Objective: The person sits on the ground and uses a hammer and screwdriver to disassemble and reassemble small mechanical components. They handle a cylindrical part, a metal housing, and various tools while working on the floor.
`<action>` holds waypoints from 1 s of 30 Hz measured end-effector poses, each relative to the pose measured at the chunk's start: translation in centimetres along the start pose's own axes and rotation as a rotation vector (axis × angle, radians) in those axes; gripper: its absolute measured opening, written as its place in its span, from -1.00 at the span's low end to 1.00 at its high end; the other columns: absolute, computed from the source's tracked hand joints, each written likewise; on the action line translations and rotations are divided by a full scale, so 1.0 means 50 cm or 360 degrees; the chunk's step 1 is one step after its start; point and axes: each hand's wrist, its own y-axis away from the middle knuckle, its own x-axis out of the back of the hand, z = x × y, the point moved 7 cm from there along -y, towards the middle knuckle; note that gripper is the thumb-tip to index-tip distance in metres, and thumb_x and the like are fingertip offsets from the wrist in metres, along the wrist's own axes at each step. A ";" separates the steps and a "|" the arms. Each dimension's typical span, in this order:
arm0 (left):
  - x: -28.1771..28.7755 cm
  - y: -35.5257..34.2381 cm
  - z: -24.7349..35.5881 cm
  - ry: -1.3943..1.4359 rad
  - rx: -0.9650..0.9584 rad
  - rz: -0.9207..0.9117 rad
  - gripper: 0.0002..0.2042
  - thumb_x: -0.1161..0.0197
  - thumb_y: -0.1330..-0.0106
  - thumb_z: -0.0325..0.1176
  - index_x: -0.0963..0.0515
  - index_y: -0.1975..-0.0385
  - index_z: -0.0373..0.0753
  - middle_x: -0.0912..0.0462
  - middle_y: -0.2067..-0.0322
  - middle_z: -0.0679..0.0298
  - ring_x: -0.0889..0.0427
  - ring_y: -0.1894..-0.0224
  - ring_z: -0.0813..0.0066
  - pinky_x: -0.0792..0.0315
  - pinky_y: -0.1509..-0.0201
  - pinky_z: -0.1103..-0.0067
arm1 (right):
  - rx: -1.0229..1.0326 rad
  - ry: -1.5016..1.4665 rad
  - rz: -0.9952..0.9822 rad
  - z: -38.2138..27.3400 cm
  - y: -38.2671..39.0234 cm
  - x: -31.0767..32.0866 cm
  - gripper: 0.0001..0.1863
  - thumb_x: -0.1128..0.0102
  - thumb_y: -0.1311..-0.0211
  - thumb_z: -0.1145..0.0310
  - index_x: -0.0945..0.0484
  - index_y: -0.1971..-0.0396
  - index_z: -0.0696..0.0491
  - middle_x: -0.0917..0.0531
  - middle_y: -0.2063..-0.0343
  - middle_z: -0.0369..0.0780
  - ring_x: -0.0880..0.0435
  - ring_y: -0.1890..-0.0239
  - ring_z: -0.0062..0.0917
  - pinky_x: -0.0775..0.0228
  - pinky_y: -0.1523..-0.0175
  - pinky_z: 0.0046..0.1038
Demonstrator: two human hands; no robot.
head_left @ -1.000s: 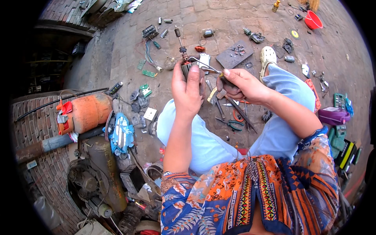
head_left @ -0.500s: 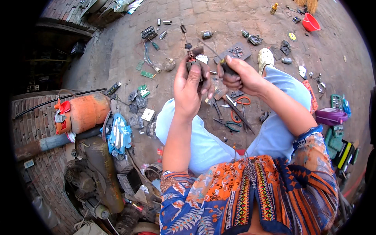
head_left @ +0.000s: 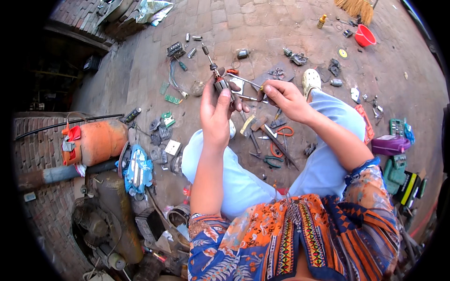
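My left hand (head_left: 216, 110) is closed around a motor armature (head_left: 221, 85), its thumb along the body and its thin shaft pointing up and away. Coppery red windings and a dark collar show above the metal core. My right hand (head_left: 288, 100) grips a screwdriver (head_left: 247, 80) near its yellow-and-dark handle, which the fingers mostly hide. The blade reaches left, its tip close to the armature's upper part; whether they touch I cannot tell. Below the hands, orange-handled scissors (head_left: 285, 131), green-handled pliers (head_left: 273, 162) and a hammer (head_left: 258, 124) lie on the ground between my legs.
A metal plate (head_left: 269, 83) with small parts lies beyond my right hand. Circuit boards (head_left: 173, 99) and wires are on the left, near an orange gas cylinder (head_left: 105, 140). A red bucket (head_left: 364, 36) stands far right; a purple case (head_left: 390, 145) lies beside my right knee.
The screwdriver has swung down toward the armature, its blade now nearly level, and my right hand has turned and lowered. The armature leans further left. The whole view has shifted slightly.
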 end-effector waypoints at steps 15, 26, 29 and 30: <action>0.010 -0.013 -0.004 -0.0247 0.0005 0.0244 -0.63 -0.09 -0.32 -0.39 -0.34 -0.11 -0.29 -0.51 0.42 0.31 -0.42 0.51 0.67 -0.36 0.53 0.72 | 0.0492 0.0150 0.0310 0.026 0.022 0.027 -0.84 -0.06 -0.23 0.33 -0.50 0.32 0.11 -0.51 0.58 -0.04 -0.50 0.54 -0.19 -0.31 0.44 -0.35; 0.035 -0.010 -0.040 0.0075 0.0261 0.0381 -0.67 -0.02 -0.37 -0.26 -0.33 -0.07 -0.23 -0.43 0.45 0.35 -0.23 0.66 0.74 -0.13 0.68 0.77 | 0.0681 0.1124 0.0596 -0.023 0.014 0.015 -0.77 -0.22 -0.04 0.27 -0.48 0.38 0.10 -0.53 0.55 -0.16 -0.55 0.46 -0.19 -0.37 0.41 -0.26; 0.020 -0.015 -0.051 0.0146 0.0310 0.0307 -0.70 -0.03 -0.37 -0.25 -0.34 0.01 -0.27 -0.44 0.43 0.33 -0.23 0.65 0.73 -0.13 0.68 0.77 | 0.0703 0.1165 0.0735 -0.046 0.032 0.034 -0.76 -0.20 -0.05 0.24 -0.43 0.48 0.11 -0.51 0.55 -0.14 -0.55 0.45 -0.19 -0.36 0.41 -0.24; 0.017 -0.018 -0.055 0.0167 0.0322 0.0288 -0.70 -0.03 -0.36 -0.25 -0.34 0.02 -0.29 -0.45 0.43 0.31 -0.23 0.66 0.73 -0.12 0.69 0.77 | 0.0705 0.1164 0.0780 -0.051 0.036 0.041 -0.74 -0.19 -0.06 0.23 -0.41 0.52 0.12 -0.49 0.56 -0.13 -0.54 0.44 -0.18 -0.35 0.41 -0.23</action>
